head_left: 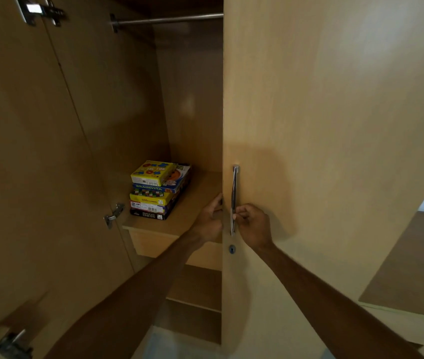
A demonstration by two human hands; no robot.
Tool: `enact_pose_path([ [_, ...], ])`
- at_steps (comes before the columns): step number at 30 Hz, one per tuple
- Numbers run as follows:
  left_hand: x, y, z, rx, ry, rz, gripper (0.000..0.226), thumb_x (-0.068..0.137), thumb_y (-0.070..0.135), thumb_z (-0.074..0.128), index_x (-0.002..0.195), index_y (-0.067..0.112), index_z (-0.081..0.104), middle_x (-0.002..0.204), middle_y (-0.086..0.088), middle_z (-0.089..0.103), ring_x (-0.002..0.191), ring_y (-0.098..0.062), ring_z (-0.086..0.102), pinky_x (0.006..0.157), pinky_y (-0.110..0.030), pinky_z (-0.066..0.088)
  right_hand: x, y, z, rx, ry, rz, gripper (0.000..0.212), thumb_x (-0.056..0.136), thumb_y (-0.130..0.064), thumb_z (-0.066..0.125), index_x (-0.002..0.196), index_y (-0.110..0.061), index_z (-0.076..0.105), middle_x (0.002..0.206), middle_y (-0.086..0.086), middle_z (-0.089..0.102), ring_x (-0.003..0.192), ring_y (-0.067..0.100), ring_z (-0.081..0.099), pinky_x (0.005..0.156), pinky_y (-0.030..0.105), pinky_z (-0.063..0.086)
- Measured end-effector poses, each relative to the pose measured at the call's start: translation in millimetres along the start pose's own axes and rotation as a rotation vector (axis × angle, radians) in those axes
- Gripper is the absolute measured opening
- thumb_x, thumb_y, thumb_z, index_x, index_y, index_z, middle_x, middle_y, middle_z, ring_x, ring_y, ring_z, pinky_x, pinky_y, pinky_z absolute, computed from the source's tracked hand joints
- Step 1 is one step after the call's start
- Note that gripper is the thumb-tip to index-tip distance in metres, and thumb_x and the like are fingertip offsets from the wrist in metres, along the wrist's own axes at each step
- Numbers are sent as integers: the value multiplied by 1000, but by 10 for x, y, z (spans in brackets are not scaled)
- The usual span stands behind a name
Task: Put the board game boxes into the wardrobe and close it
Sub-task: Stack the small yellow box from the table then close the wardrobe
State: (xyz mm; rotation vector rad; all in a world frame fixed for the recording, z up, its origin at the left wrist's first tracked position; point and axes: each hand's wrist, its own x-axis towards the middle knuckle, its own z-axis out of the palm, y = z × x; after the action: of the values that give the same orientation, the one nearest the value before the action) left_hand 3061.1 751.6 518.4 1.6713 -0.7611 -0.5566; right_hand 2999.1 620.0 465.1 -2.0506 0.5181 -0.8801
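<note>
Right hand (251, 224) pinches handle (234, 195) | left hand (209, 219) grips edge of half-open door (309, 125)

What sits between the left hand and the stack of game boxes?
Head view: only bare shelf between the left hand and the stack of game boxes.

1. Home interior: a tall wood-laminate wardrobe (192, 99), its doors standing open.
2. Inside: metal hanging rail (169, 19), shelf (200, 198) above a drawer (151, 242).
3. Household leisure goods: stacked board game boxes (159, 190), "Chess" and "Brainvita" legible.
4. Wardrobe door (335, 125) carries a bar handle (234, 193) and keyhole (232, 249).
</note>
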Motion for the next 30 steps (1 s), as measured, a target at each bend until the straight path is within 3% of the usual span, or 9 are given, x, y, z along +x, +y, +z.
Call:
enact_pose_path([
  [3, -4, -143, -64, -15, 36, -10, 71, 84, -13, 59, 143, 21, 41, 138, -3, 51, 126, -20, 49, 88, -31, 51, -158, -39, 1, 43, 51, -21, 14, 85, -13, 69, 99, -12, 71, 86, -5, 70, 78, 5, 65, 71, 14, 52],
  [6, -176, -411, -157, -97, 131, -48, 66, 83, -26, 46, 143, 1, 38, 140, -23, 46, 119, -33, 52, 78, -23, 50, -403, -98, 36, 38, 97, -59, 6, 86, -17, 68, 92, -20, 69, 82, -11, 68, 75, 2, 63, 69, 19, 52],
  [8, -430, -601, -292, -49, 225, -69, 56, 85, -22, 50, 135, 4, 47, 130, -21, 52, 103, -23, 57, 73, -16, 50, -559, -151, 150, 32, 39, -62, 5, 86, -22, 68, 91, -22, 68, 82, -13, 68, 74, 0, 62, 68, 16, 51],
  [10, -726, -790, -477, -7, 310, -62, 44, 88, -14, 56, 124, 12, 54, 120, -14, 60, 103, -21, 59, 75, -14, 51, -705, -203, 301, 44, -40, -20, 8, 86, -25, 68, 94, -23, 68, 82, -13, 67, 74, -3, 61, 66, 15, 49],
  [14, -1478, -1068, -1003, -18, 606, -128, 32, 90, -11, 53, 115, 8, 61, 105, -4, 65, 92, -18, 62, 76, -17, 52, -962, -422, 883, 136, -267, 7, 7, 85, -22, 69, 87, -28, 66, 80, -16, 68, 76, -1, 63, 68, 20, 52],
  [18, -2305, -1197, -1495, 66, 863, -153, 38, 87, -4, 63, 115, 22, 63, 109, 5, 69, 101, -17, 66, 87, -33, 54, -1288, -887, 1556, 248, -511, 1, 11, 85, -22, 70, 95, -20, 68, 83, -9, 69, 77, 3, 64, 66, 17, 50],
  [23, -3224, -995, -2062, 203, 1254, -90, 29, 89, 4, 62, 114, 19, 66, 109, 6, 71, 97, -7, 67, 82, -31, 56, -1696, -1618, 2296, 339, -685, -112, 11, 82, -30, 71, 92, -28, 66, 83, -12, 67, 79, 6, 64, 70, 30, 55],
  [26, -3449, -862, -2412, 294, 1327, -55, 33, 92, 17, 63, 124, 21, 58, 117, 6, 66, 106, -9, 63, 88, -31, 51, -1861, -2049, 2561, 374, -687, -163, 14, 83, -31, 71, 96, -29, 66, 83, -15, 67, 81, 2, 63, 71, 25, 54],
  [30, -3431, -735, -2759, 298, 1260, -22, 39, 92, 24, 63, 129, 23, 52, 123, 6, 61, 108, -10, 61, 85, -25, 51, -2016, -2470, 2706, 405, -653, -158, 15, 84, -28, 70, 98, -26, 67, 85, -16, 67, 82, 2, 63, 72, 24, 55],
])
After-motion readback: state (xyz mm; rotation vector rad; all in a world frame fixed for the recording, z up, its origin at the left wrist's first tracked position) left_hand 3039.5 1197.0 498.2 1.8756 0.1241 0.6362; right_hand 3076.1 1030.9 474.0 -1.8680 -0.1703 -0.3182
